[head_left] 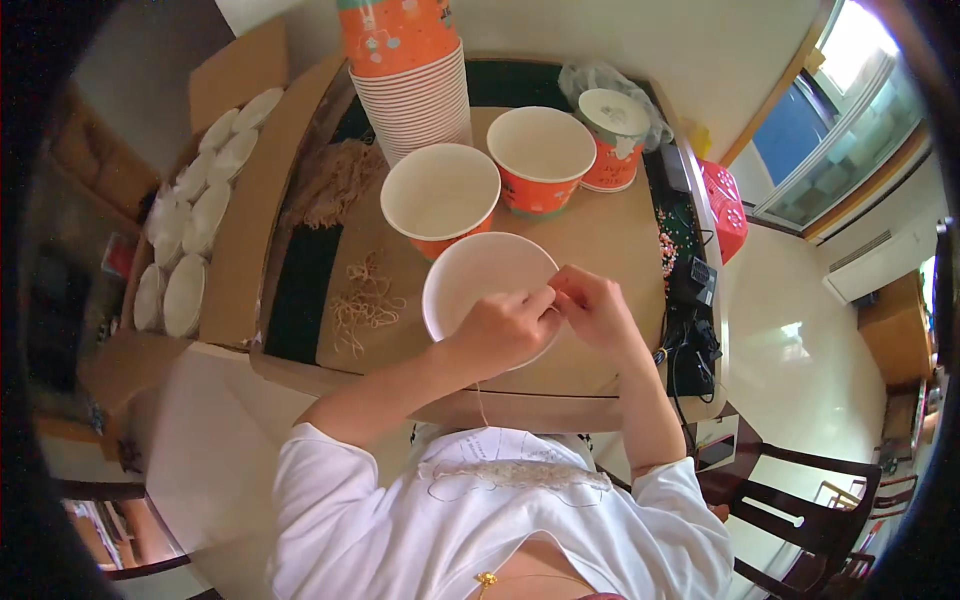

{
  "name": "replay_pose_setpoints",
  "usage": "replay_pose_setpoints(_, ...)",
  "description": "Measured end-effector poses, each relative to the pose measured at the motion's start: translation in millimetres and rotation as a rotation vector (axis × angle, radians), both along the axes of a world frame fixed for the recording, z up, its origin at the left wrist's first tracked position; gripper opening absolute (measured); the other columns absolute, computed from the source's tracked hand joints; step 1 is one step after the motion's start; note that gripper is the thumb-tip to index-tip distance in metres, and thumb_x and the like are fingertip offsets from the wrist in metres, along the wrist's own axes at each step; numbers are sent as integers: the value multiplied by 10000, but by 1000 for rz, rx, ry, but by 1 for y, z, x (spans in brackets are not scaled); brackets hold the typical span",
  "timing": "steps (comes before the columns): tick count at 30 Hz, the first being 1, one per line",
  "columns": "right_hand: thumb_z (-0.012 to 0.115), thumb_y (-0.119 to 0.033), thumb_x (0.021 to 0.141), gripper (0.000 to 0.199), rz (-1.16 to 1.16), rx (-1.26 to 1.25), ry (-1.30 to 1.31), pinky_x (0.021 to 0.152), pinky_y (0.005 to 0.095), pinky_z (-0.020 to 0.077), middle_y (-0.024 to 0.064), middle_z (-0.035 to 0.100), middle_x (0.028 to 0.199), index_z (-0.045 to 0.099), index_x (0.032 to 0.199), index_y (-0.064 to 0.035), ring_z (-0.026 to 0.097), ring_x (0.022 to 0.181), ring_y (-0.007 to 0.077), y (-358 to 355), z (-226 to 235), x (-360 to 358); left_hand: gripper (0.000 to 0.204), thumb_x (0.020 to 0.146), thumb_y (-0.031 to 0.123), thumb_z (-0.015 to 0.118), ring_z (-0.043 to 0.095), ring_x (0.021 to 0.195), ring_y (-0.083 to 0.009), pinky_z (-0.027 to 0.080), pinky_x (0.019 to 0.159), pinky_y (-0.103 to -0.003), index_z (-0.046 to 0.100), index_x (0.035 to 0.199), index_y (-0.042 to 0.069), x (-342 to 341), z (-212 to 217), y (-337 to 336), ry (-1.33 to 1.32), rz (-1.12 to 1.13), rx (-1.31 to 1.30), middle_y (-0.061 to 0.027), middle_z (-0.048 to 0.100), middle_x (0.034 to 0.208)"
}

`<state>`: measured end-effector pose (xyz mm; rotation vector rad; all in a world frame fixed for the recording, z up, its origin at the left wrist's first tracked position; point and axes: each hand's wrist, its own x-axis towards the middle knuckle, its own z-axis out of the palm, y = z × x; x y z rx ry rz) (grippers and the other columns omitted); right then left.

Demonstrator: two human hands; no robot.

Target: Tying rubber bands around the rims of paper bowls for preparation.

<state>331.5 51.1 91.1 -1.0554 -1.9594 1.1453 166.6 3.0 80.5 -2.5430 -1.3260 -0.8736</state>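
My left hand [505,328] and my right hand [592,302] meet above the near right rim of a white-lined paper bucket [475,278], fingertips pinched together. A thin tan string [482,405] hangs from beneath my left hand toward my lap. Whatever sits between the fingertips is too small to make out. Just behind stand two open orange paper buckets, one nearer [440,195] and one farther right [541,150]. A bundle of pale strings [515,478] lies across my white shirt.
A tall stack of orange buckets [412,100] rises at the back. Tangled string [365,305] lies on the cardboard-covered table [600,345]. A lidded bucket [612,135] stands back right; small beads [667,245] and black cables [700,345] line the right edge. Left is a carton [245,240] of white cups.
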Motion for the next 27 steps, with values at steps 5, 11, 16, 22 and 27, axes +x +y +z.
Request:
replay_pose_setpoints(5,619,-37,813,74,-89,142,154,568,263,456,87,635,910,617,887,-38,561,617,127,-13,-21,-2,99,848,142,606,589,632,-137,482,499,-291,575,793,67,-7,3,-2,-297,-62,-255,-53,528,783)
replay_pose_setpoints(11,646,2,794,68,-328,166,387,624,269,483,121,615,1014,613,852,-8,594,743,149,-40,-48,-15,178,944,177,515,506,559,-86,392,438,-222,544,827,47,-22,-2,11,-1195,-162,-1599,-41,538,747)
replay_pose_setpoints(16,651,29,794,86,-443,323,396,719,282,505,126,620,1020,639,874,0,609,879,185,-54,-54,-27,181,950,181,515,463,492,-66,275,342,-188,570,879,23,-24,-7,12,-1481,-112,-1758,-24,532,665)
replay_pose_setpoints(22,646,26,811,161,-440,439,315,781,311,507,138,638,994,677,967,0,616,927,228,-57,-51,-29,159,931,155,556,455,494,-52,275,347,-176,601,878,12,-20,-5,8,-1549,3,-1633,-36,582,739)
replay_pose_setpoints(27,626,35,825,179,-411,460,309,766,299,511,141,636,1011,677,994,1,622,922,231,-59,-52,-27,122,895,121,610,460,512,-48,291,367,-175,622,917,2,-23,-6,5,-1523,-4,-1602,-39,619,781)
